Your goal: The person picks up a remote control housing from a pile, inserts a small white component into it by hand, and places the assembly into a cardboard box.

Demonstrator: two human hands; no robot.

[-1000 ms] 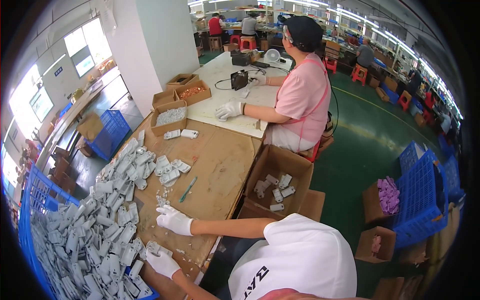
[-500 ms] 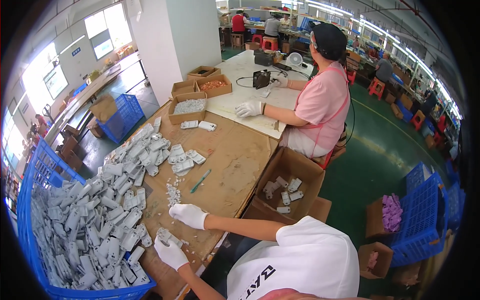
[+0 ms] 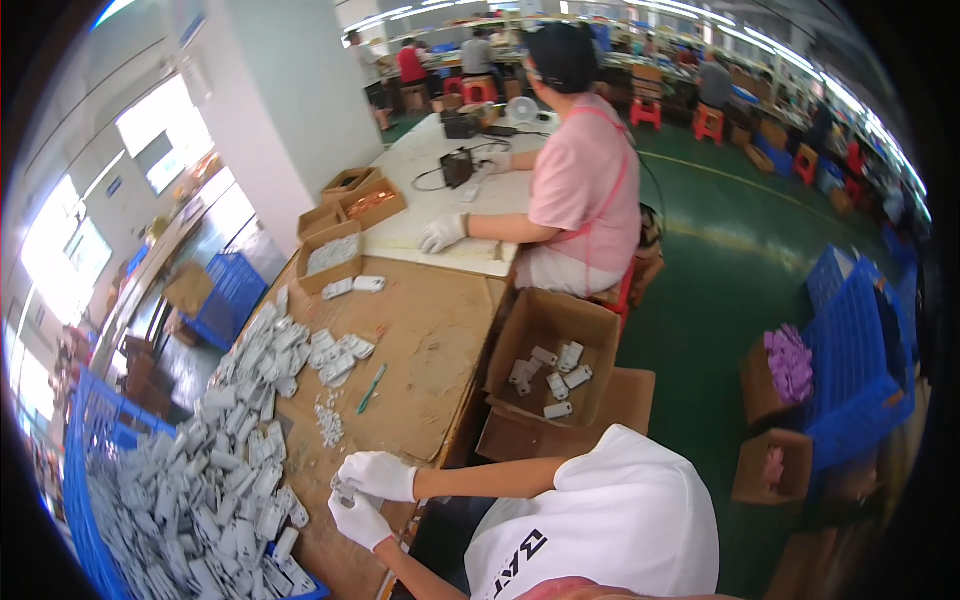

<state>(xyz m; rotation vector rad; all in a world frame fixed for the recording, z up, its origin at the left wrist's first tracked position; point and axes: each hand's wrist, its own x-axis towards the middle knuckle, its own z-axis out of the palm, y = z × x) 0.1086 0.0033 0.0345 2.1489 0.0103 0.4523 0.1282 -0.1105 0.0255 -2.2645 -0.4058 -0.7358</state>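
**Right hand point(image 3: 378, 475) joins left hand point(image 3: 360, 523) at a white casing point(image 3: 345, 493)**

Half a second ago the two gloved hands were apart: the left held the casing in its fingers, and the right lay just beside the heap of small white bits point(image 3: 328, 422). Now they are together near the close edge of the cardboard-covered worktop point(image 3: 430, 350). The casing sits between them, mostly hidden; the left is clamped on it, and the right's fingertips meet it, though I cannot tell whether they grip it or something small. The heap of bits now lies clear of both hands.

Unchanged are the green pen point(image 3: 372, 388) beside that heap, the cluster of loose casings point(image 3: 338, 357) beyond it, and the big pile of casings point(image 3: 210, 480) in and around the blue crate point(image 3: 78, 470). The co-worker's nearer gloved hand point(image 3: 443, 233) rests on the adjoining white table point(image 3: 395, 240), as before.
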